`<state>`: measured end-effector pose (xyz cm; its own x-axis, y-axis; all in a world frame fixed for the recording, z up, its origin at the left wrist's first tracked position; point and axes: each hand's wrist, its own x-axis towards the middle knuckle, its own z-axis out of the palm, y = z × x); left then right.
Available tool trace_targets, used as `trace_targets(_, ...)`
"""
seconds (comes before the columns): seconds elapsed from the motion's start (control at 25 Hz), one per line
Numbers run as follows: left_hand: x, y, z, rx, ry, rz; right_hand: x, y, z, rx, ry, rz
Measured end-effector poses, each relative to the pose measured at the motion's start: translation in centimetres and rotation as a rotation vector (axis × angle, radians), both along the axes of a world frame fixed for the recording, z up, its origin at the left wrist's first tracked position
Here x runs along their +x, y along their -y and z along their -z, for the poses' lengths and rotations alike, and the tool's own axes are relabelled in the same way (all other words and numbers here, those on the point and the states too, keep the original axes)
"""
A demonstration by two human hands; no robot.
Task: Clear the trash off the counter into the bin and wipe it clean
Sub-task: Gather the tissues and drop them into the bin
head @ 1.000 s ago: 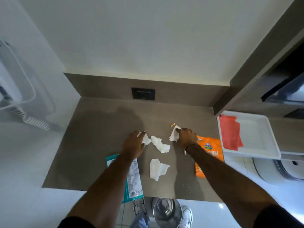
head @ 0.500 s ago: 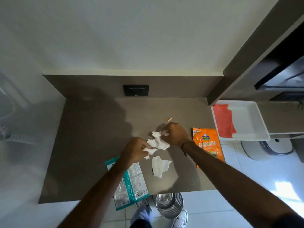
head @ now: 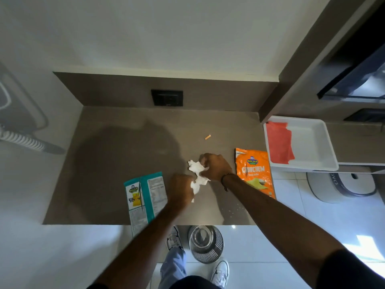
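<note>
On the brown counter [head: 116, 147] my right hand [head: 215, 166] and my left hand [head: 180, 189] are close together, each closed on crumpled white tissue paper [head: 196, 168]. The paper bunches between the two fists near the counter's front middle. A teal snack wrapper [head: 145, 195] lies left of my left hand and overhangs the front edge. An orange snack packet [head: 255, 172] lies right of my right wrist. A small orange scrap [head: 207, 137] sits farther back. A round steel bin [head: 205, 244] stands on the floor below the counter's front edge.
A white tray [head: 312, 142] holding a red cloth [head: 279, 142] sits on a lower ledge to the right. A black socket plate [head: 167, 98] is on the back wall. A white lidded container [head: 343, 184] stands on the floor at right. My shoes are beside the bin.
Both hands have swept the separate tissue pieces together toward the front middle; the loose piece that lay alone near the front edge is now gathered into the bunch.
</note>
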<state>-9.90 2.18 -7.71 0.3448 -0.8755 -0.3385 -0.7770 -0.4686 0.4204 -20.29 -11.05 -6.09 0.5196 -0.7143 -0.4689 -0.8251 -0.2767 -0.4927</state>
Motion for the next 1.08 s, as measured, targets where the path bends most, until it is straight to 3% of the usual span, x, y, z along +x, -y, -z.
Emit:
trace_targets(0.12, -0.6, -0.6, -1.1, 0.014, -0.126, -0.214, -4.2, -1.6, -0.7, -0.007, 0.096, 0.026)
trace_targets(0.28, -3.4, -2.5, -3.5, -0.062, -0.691, -0.562, -8.9, -5.1, -1.9, 0.163, 0.243, 0.095)
trace_targets(0.44, -8.3, -5.6, -4.4, 0.052, -0.903, -0.560, -13.3, -9.0, -2.3, 0.189, 0.202, 0.072)
trace_targets(0.52, -9.8, -7.5, -3.5, 0.078, -0.880, -0.437, -15.4, -11.0, -1.3, 0.236, 0.214, 0.104)
trace_targets(0.72, -13.6, -10.8, 2.0, 0.090, -0.571, -0.246, -18.4, -17.1, 5.4, 0.205, 0.137, 0.201)
trace_targets(1.08, -17.4, -13.3, 27.6, 0.120, -0.453, -0.361, -18.2, -19.9, 29.4, 0.489, -0.041, 0.445)
